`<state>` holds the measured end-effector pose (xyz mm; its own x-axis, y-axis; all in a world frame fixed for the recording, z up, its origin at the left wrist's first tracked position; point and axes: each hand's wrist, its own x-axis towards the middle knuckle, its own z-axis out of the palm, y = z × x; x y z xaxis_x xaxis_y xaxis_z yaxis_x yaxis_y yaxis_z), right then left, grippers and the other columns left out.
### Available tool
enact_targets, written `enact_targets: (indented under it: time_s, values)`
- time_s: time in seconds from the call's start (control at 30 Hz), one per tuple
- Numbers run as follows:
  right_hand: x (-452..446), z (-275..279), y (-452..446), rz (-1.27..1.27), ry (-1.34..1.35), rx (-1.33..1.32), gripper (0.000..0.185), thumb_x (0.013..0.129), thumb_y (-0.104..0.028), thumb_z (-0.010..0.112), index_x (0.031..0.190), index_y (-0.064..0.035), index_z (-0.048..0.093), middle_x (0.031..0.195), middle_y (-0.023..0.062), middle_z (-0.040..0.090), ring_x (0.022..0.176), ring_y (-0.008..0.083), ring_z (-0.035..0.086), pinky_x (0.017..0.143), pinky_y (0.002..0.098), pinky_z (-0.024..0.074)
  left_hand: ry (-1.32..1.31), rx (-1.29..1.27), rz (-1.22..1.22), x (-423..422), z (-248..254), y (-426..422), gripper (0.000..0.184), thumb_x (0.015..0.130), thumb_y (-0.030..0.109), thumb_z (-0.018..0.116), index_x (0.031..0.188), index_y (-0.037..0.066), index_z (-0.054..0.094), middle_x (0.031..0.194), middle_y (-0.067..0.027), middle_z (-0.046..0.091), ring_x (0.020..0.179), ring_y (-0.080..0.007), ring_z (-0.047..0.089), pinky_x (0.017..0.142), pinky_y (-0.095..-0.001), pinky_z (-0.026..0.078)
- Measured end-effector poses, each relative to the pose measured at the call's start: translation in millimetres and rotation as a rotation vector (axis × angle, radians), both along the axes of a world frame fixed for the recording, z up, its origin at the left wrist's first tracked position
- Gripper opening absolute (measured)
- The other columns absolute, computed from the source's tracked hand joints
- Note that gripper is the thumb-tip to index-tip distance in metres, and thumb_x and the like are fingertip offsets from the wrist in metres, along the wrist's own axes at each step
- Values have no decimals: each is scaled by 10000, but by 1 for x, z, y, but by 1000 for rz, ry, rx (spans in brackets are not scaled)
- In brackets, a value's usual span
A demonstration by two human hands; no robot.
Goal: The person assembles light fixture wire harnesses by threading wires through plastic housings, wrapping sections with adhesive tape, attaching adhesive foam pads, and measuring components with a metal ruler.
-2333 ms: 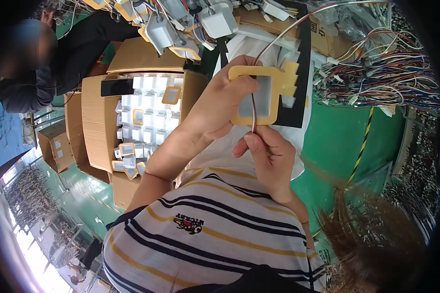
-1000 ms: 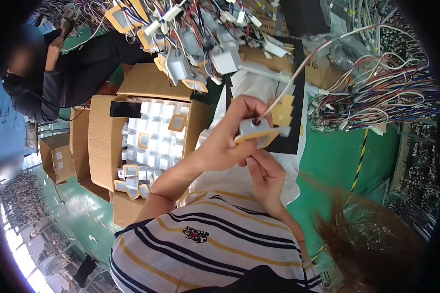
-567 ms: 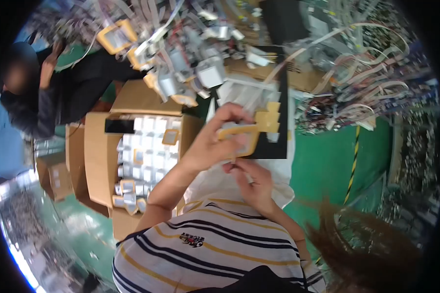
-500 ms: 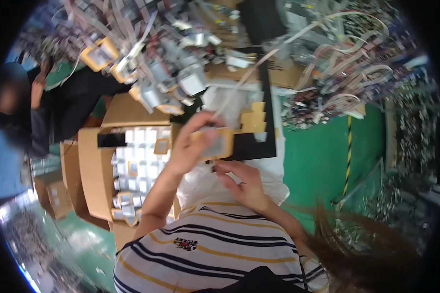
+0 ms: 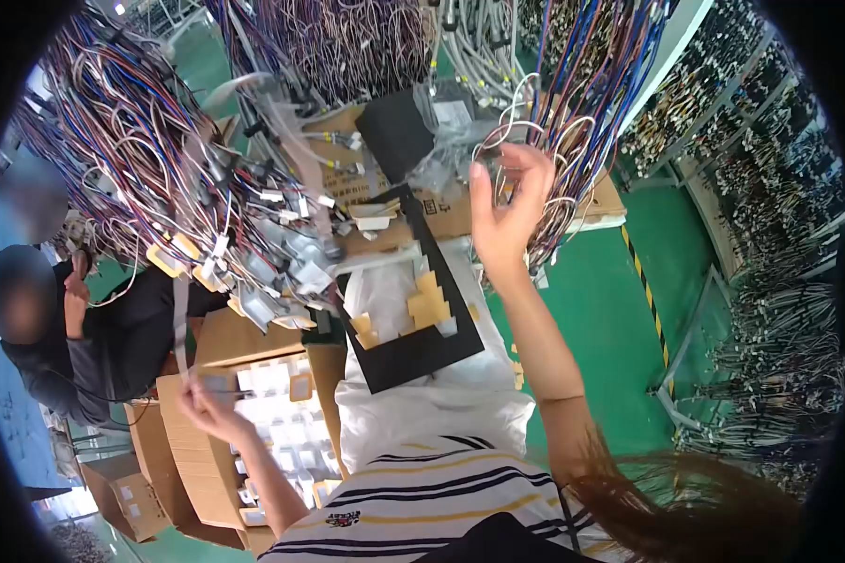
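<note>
My shirt (image 5: 441, 502) is white, banded with black and mustard-yellow stripes, while the cloth (image 5: 432, 418) over my lap is plain white. The sheet (image 5: 413, 359) on it is black, the pieces (image 5: 426, 305) at its inner edge yellow. By my left hand (image 5: 211, 410), the strand (image 5: 180, 324) is a pale grey blur; beside my right hand (image 5: 516, 206), the wires (image 5: 587, 103) run blue, reddish-brown and white. The box (image 5: 192, 450) is tan, the floor (image 5: 573, 347) green, its tape (image 5: 646, 296) striped yellow and black.
</note>
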<state>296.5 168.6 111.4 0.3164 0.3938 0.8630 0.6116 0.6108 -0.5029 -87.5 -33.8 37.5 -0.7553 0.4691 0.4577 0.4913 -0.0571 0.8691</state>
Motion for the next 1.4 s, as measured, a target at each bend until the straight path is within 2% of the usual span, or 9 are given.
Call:
enact_targets:
  time_s: [0.13, 0.3, 0.4, 0.63, 0.9, 1.0, 1.17, 1.23, 1.4]
  values:
    - [11, 27, 19, -166, 163, -192, 584, 708, -236, 825, 1143, -19, 502, 955, 128, 527, 809, 246, 556, 699, 374, 452, 627, -43, 404, -41, 32, 28, 512, 901, 181, 665, 1295, -15, 404, 1297, -169, 424, 1181, -319, 450, 995, -451, 362]
    - [35, 35, 9, -19, -172, -221, 111, 874, -124, 633, 873, -17, 604, 747, 110, 517, 654, 261, 544, 592, 381, 432, 1060, 400, 312, 76, 63, 67, 485, 891, 214, 657, 1272, 24, 426, 1235, -174, 495, 1162, -339, 486, 994, -464, 363]
    - [22, 45, -51, 483, 20, -362, 56, 878, -59, 606, 861, -6, 614, 856, 78, 531, 696, 194, 532, 621, 311, 421, 482, 238, -773, 169, 53, 80, 420, 799, 34, 618, 1205, 23, 510, 1233, -187, 543, 1136, -331, 532, 990, -422, 400]
    - [34, 79, -85, 524, -254, -312, 200, 921, -178, 565, 949, -3, 658, 1150, 193, 612, 1099, 280, 569, 939, 391, 434, -333, -355, -1514, 262, 82, 108, 204, 968, 149, 515, 1127, 23, 540, 959, -114, 625, 853, -215, 599, 787, -325, 473]
    - [93, 52, -42, -312, -414, -700, 418, 1002, -336, 471, 1125, 49, 578, 1063, 199, 623, 941, 283, 624, 815, 388, 481, -136, -598, -1448, 167, 40, 20, 191, 1015, 170, 428, 999, 46, 572, 777, -67, 559, 689, -199, 529, 671, -302, 447]
    - [66, 29, -101, -484, -405, -231, 392, 888, -336, 666, 1019, 28, 601, 901, 103, 590, 767, 220, 599, 666, 360, 488, 20, -809, -1271, 148, 2, 7, 141, 962, 139, 490, 988, 45, 592, 812, -77, 588, 756, -207, 571, 685, -303, 458]
    - [-46, -12, -150, 611, -932, -69, 454, 796, -328, 725, 1146, -84, 571, 979, 124, 625, 918, 234, 633, 718, 380, 519, 23, -446, -1254, 183, -18, -10, 100, 866, 66, 542, 948, 69, 600, 845, -141, 633, 774, -389, 619, 639, -438, 490]
    - [-37, -46, -140, 823, -1028, -998, 342, 815, -303, 702, 1055, -84, 596, 965, 128, 632, 926, 291, 626, 713, 392, 514, 253, -512, -1236, 164, -23, -22, 114, 868, 61, 543, 964, 67, 605, 861, -113, 645, 806, -359, 632, 659, -417, 499]
    - [-5, -70, -142, 961, -836, -912, 173, 814, -165, 687, 893, -56, 578, 798, 122, 603, 745, 325, 621, 630, 418, 486, 259, -635, -1071, 138, -35, -30, 124, 844, 58, 552, 949, 64, 618, 854, -80, 657, 809, -321, 645, 685, -404, 515]
